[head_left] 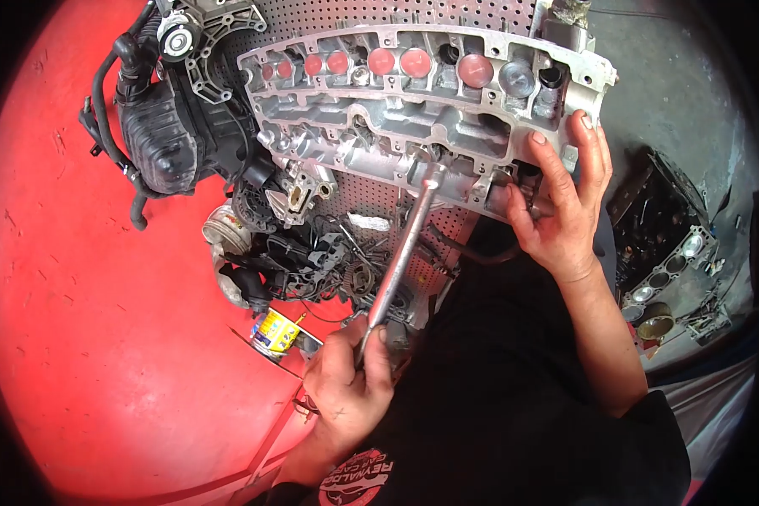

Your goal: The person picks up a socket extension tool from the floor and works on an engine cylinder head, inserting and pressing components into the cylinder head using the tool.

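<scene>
A long silver metal bar tool (403, 257) is gripped near its lower end by my left hand (350, 375), with the fingers wrapped around it. Its thicker, rounded far end rests at the near side of a cylinder head (481, 118); what it engages there is hidden. My right hand (565, 194) lies on the right end of this cylinder head, fingers stretched out and fingertips touching the metal. Along the far side of the casting runs a row of round bores, several showing red through them.
A perforated metal bench top (354, 194) lies beneath the cylinder head. Black engine parts (164, 143) sit to the left, with a tangle of wiring (329, 261) nearer. A yellow can (276, 333) stands by the red surface (126, 363). An engine block (662, 223) is on the floor at right.
</scene>
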`<state>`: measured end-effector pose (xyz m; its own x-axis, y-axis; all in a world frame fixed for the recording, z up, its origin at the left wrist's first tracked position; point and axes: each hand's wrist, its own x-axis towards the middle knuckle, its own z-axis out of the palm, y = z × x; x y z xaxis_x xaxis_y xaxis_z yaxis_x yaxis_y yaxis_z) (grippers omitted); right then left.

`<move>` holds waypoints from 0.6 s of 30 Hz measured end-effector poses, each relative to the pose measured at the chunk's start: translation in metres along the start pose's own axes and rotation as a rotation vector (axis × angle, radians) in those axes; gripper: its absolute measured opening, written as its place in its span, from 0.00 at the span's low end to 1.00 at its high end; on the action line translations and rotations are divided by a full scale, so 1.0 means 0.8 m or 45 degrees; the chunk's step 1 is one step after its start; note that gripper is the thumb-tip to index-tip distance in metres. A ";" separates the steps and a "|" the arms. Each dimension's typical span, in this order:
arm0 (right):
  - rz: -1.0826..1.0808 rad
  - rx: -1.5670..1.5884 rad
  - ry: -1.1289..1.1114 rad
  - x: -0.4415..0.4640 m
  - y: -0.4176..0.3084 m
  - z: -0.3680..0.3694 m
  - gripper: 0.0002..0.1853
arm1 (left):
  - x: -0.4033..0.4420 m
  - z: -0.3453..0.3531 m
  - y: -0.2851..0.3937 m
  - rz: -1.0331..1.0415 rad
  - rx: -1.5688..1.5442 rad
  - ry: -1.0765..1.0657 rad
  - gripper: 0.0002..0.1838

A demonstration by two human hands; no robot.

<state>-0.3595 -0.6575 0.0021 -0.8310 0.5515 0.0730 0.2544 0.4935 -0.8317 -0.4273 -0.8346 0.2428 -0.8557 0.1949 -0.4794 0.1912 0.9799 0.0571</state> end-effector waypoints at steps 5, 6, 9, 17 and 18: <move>0.000 0.006 0.010 -0.001 -0.001 0.001 0.38 | 0.002 0.000 -0.017 -0.018 0.025 0.074 0.08; -0.004 0.005 0.013 -0.001 -0.001 0.001 0.38 | 0.006 0.000 -0.016 -0.016 0.027 0.082 0.08; -0.002 0.000 0.013 0.001 0.000 0.001 0.38 | 0.016 0.002 -0.013 0.000 0.004 0.031 0.08; 0.016 0.003 0.016 0.000 -0.002 0.001 0.38 | 0.027 0.001 -0.012 0.041 0.007 0.059 0.07; 0.017 -0.001 0.014 -0.001 -0.002 0.001 0.38 | 0.028 0.001 -0.011 0.040 0.007 0.059 0.07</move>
<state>-0.3596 -0.6589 0.0029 -0.8221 0.5652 0.0683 0.2656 0.4869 -0.8321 -0.4475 -0.8389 0.2312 -0.8704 0.2277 -0.4366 0.2211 0.9730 0.0668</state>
